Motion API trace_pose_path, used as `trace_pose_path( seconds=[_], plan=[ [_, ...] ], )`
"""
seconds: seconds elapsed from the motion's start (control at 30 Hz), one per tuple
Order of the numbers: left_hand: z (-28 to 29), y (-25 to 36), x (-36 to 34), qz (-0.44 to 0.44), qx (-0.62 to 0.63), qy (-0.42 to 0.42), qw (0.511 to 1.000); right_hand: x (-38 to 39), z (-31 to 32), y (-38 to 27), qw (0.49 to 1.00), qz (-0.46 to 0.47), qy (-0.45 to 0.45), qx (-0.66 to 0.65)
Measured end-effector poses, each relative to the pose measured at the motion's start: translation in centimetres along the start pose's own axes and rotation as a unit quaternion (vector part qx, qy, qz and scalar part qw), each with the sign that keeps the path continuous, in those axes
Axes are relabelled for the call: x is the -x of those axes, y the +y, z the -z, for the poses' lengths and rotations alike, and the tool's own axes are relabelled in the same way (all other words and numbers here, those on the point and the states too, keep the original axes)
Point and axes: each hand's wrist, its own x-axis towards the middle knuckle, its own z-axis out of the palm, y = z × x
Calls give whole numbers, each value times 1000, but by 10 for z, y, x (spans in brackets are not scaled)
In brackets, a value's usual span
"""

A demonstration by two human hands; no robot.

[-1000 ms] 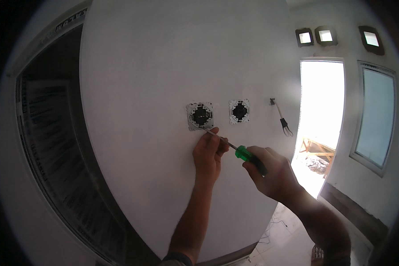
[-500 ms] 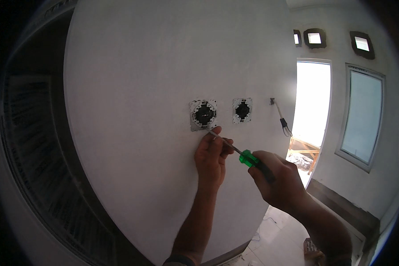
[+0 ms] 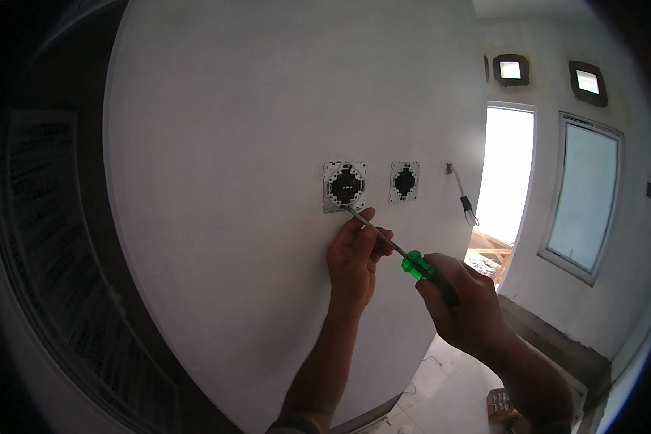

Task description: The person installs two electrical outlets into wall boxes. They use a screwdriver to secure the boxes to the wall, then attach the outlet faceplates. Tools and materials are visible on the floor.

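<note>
My right hand (image 3: 466,304) is wrapped round the green and black handle of a screwdriver (image 3: 417,265). Its metal shaft slants up to the left, and the tip meets the lower edge of a wall switch or socket insert (image 3: 346,186). That insert has a square pale mounting frame and a dark round middle. Just below it, my left hand (image 3: 353,260) closes thumb and fingers about the shaft near the tip. Whether a screw sits under the tip is too small to tell.
A second, similar insert (image 3: 404,181) is set in the white wall (image 3: 217,181) to the right. Farther right, a pale cable (image 3: 458,184) with a dark end hangs from a small opening. Beyond are a bright doorway (image 3: 510,166), a window (image 3: 583,195) and a brown crate-like object (image 3: 500,406) on the floor.
The head view has shifted slightly, so the inserts and both hands appear a little farther right. The screwdriver tip stays at the lower edge of the left insert, and both hands keep their hold.
</note>
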Motion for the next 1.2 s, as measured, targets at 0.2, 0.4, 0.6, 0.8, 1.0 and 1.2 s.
trace_pose_path(
  seconds=[0.2, 0.4, 0.6, 0.8, 1.0, 1.2],
  plan=[
    [-2, 5, 1, 11, 18, 2, 1000, 0, 0, -5, 993, 52, 4, 109],
    [-13, 5, 9, 48, 143, -82, 985, -17, 21, -21, 885, 284, 55, 364],
    [-39, -18, 16, 50, 229, -139, 962, -31, 33, -27, 959, 152, -41, 237],
    [-38, -24, 10, 20, 297, -118, 947, -38, 37, -61, 982, 51, -83, 163],
    [-44, -23, 9, 42, 322, -84, 942, -35, 40, -48, 899, 239, -91, 356],
    [-49, -29, 2, 5, 343, -55, 938, -53, 40, -67, 988, -136, -62, 39]
  ],
)
